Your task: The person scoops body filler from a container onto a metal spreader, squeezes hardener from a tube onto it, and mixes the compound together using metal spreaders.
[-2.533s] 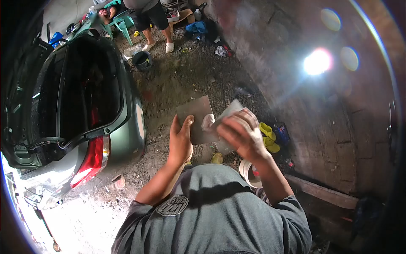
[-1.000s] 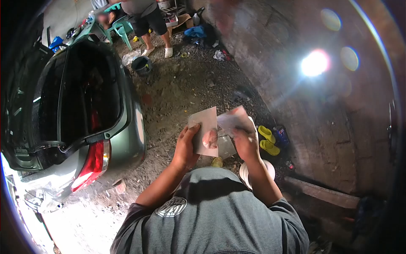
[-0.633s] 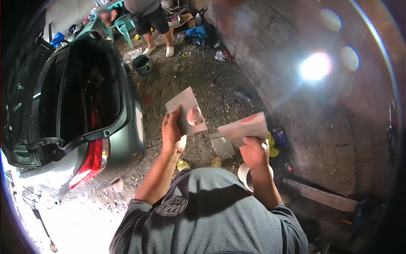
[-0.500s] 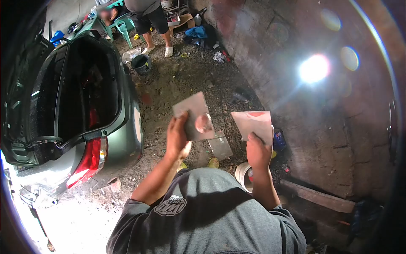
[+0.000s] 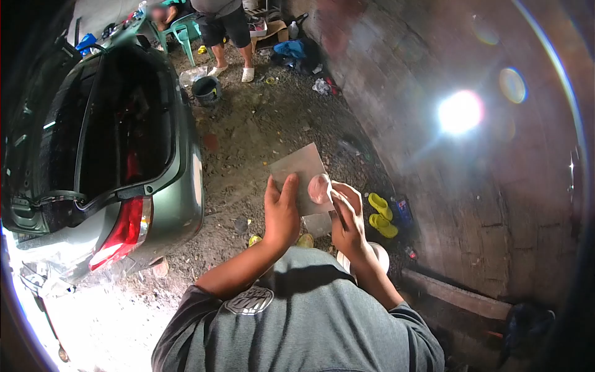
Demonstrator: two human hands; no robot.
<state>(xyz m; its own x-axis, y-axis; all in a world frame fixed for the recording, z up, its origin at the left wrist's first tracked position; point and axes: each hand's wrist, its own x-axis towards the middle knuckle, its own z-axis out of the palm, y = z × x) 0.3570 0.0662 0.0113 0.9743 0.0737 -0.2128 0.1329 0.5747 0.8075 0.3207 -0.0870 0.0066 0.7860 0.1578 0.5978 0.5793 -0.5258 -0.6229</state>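
Observation:
A flat grey plate is gripped by my left hand, thumb on its upper face. On the plate's right part sits a pinkish round lump of paste. My right hand is closed on a second thin plate, now seen nearly edge-on at the right side of the lump. Whether that second plate touches the paste, I cannot tell. Below the hands, another flat square piece lies on the ground near my feet.
A car with its rear open stands at left. A white bucket and yellow clogs are at right, beside a wall. Farther ahead are a black bucket, a standing person and green chairs.
My right hand has moved left, bringing its plate from well apart to the edge of the left plate and turning it edge-on. My left hand has shifted slightly right.

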